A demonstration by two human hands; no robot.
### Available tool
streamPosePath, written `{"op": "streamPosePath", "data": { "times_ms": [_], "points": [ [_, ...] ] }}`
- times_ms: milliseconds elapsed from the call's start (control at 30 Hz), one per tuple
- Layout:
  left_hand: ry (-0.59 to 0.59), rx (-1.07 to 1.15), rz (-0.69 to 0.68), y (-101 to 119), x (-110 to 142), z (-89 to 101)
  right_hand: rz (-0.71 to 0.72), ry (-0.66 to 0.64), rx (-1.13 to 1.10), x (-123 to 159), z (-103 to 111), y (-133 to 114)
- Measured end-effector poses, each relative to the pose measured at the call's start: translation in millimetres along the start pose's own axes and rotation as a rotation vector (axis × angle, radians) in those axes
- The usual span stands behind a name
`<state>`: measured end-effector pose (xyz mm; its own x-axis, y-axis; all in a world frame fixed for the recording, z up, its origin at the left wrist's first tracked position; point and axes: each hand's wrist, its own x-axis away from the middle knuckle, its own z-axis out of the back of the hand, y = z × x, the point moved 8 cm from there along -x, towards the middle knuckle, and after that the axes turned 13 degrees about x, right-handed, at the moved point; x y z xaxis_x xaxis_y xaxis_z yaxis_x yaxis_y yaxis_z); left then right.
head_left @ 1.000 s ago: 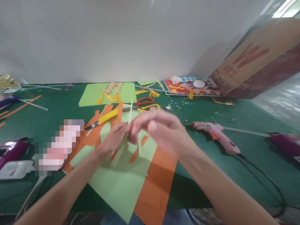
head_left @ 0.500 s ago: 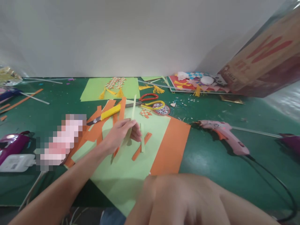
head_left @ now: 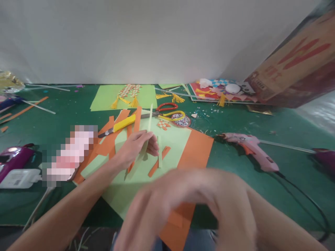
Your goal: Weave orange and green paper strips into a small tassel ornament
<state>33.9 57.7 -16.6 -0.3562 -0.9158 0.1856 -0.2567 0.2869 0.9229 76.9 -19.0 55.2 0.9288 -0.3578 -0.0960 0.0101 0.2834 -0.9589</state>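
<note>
My left hand is closed in a pinch on a narrow pale green paper strip, which points upward over the sheets. Nearer the camera, my right hand arches with thumb and fingers apart, blurred, with nothing seen between them. Below both hands lie a pale green sheet and an orange sheet. A short orange strip and another pale strip rest beside my left hand. Behind it are a yellow-handled knife and scissors with red and yellow handles.
A pink glue gun with a cord lies at right, near a brown paper bag. A phone-like blurred object and white plug are at left. Woven paper with tassels sits on green sheets at the back.
My right hand has risen and its fingers have spread, showing orange paper beneath it. My left hand keeps its pinch on the pale green strip, nearly still.
</note>
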Motion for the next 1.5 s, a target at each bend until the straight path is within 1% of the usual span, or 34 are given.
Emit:
{"op": "streamPosePath", "data": {
  "times_ms": [33,100,133,167,200,233,267,300,367,467,533,600,667,767,900,1000,1067,1167,1400,1500],
  "points": [
    [0.025,-0.025,-0.002,1,1,1.1,0.010,0.067,-0.068,2,14,-2],
    [0.063,-0.052,-0.001,3,2,2.6,-0.025,0.322,-0.109,13,48,5],
    [0.051,-0.031,0.010,3,2,1.0,-0.107,0.542,-0.100,24,70,16],
    [0.037,-0.005,0.022,2,2,-0.6,-0.165,0.709,-0.087,35,85,26],
    [0.018,0.015,0.039,1,2,-2.5,-0.229,0.830,-0.055,44,95,35],
    [0.003,0.021,0.055,0,3,-4.1,-0.287,0.919,-0.022,50,102,44],
    [-0.008,0.014,0.069,0,3,-5.2,-0.338,0.961,-0.019,52,105,53],
    [-0.021,-0.001,0.083,-1,4,-6.4,-0.384,0.968,-0.030,51,105,61],
    [-0.065,-0.010,0.109,-3,5,-10.2,-0.453,0.914,-0.075,44,99,75],
    [-0.137,0.003,0.149,-7,6,-15.9,-0.462,0.823,-0.133,33,86,85],
    [-0.157,-0.010,0.170,-10,5,-17.0,-0.435,0.811,-0.145,30,82,86],
    [-0.157,-0.044,0.160,-11,4,-16.3,-0.416,0.816,-0.154,30,79,88],
    [-0.150,-0.078,0.138,-9,3,-15.5,-0.410,0.817,-0.170,31,78,89],
    [-0.115,-0.117,0.124,-6,4,-14.2,-0.395,0.781,-0.171,29,76,87],
    [-0.079,-0.180,0.120,-3,6,-14.4,-0.387,0.789,-0.096,30,76,81],
    [-0.082,-0.218,0.122,-3,6,-15.6,-0.390,0.794,0.003,30,77,79],
    [-0.099,-0.215,0.125,-4,6,-17.0,-0.391,0.811,0.027,31,78,80],
    [-0.109,-0.186,0.137,-5,6,-18.2,-0.413,0.824,-0.061,31,77,88],
    [-0.094,-0.125,0.157,-6,7,-17.2,-0.385,0.775,-0.322,28,72,95],
    [-0.105,-0.117,0.164,-8,7,-18.2,-0.383,0.821,-0.368,31,77,97]
  ]
}}
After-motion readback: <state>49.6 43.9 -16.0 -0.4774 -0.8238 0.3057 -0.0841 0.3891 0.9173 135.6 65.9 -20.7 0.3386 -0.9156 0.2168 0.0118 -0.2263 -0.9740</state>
